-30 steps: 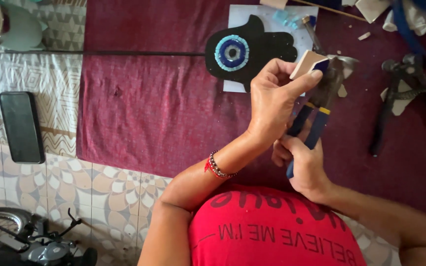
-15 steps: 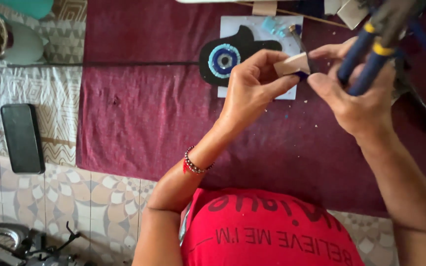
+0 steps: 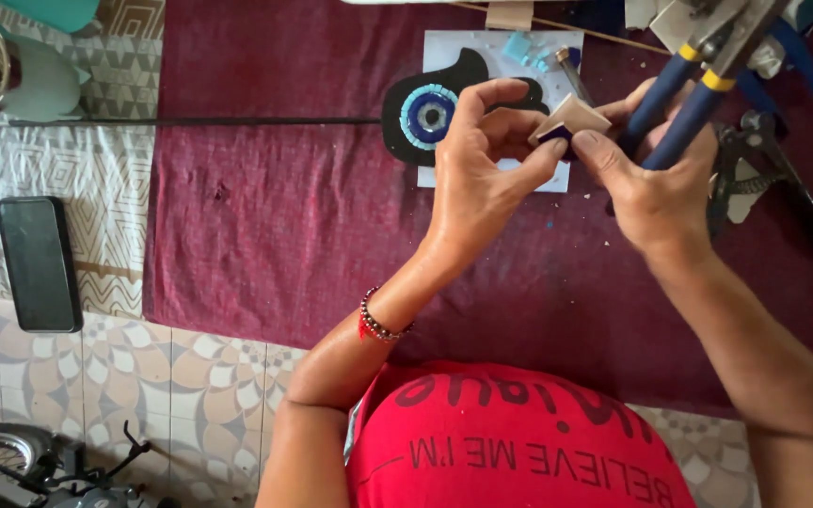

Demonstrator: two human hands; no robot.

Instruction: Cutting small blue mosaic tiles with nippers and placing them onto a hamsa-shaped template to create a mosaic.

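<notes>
Lifted clear of the maroon cloth (image 3: 265, 235) since a second ago: small tile piece (image 3: 568, 119) now pinched between left hand (image 3: 482, 179) fingertips and right hand (image 3: 656, 183) thumb, blue-handled nippers (image 3: 684, 89) gripped in right palm, raised above black mosaic hand-shape (image 3: 444, 103) near far edge.

Left hand (image 3: 482, 179) raised, forearm angled up from lower centre, wrist w/ beaded bracelet, thumb & index pinched, other fingers curled loosely. Right hand (image 3: 656, 179) opposite, forearm coming in from lower right, thumb tip meeting left fingertips, remaining fingers wrapped in a fist-like grip. Both hands close together, nearly touching.
</notes>
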